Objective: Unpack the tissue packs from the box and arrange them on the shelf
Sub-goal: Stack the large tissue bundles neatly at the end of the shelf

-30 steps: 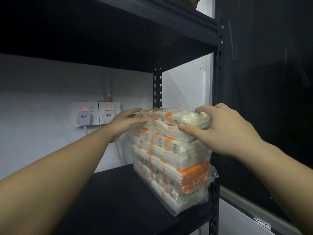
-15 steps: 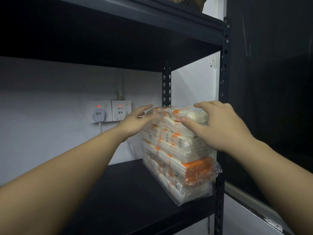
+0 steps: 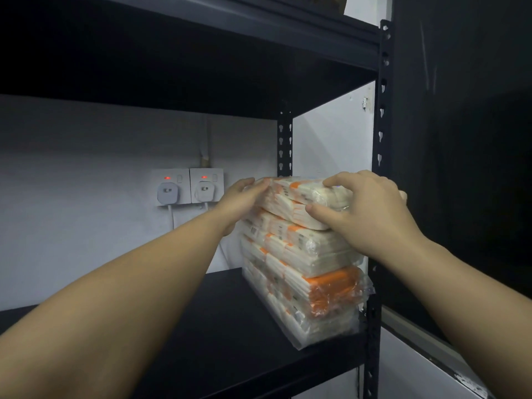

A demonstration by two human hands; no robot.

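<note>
- Beyond the left forearm, two wall sockets (image 3: 190, 185) with plugs and red lights sit on the wall, well apart from the work
- The left hand (image 3: 240, 201) lies flat, fingers together and stretched forward, pressed against the far left end of the top tissue pack (image 3: 299, 201)
- Under both hands stands a stack of tissue packs (image 3: 305, 272), white and orange in clear wrap, on the black shelf (image 3: 218, 335) at its right end by the corner post
- The right hand (image 3: 365, 208) clamps the near right end of that top pack, fingers over the top, thumb on the front
- Judgement: several packs are already shelved, and this one is being squared up; the shelf below the left arm is bare, and the box is out of view, so what remains I cannot tell
</note>
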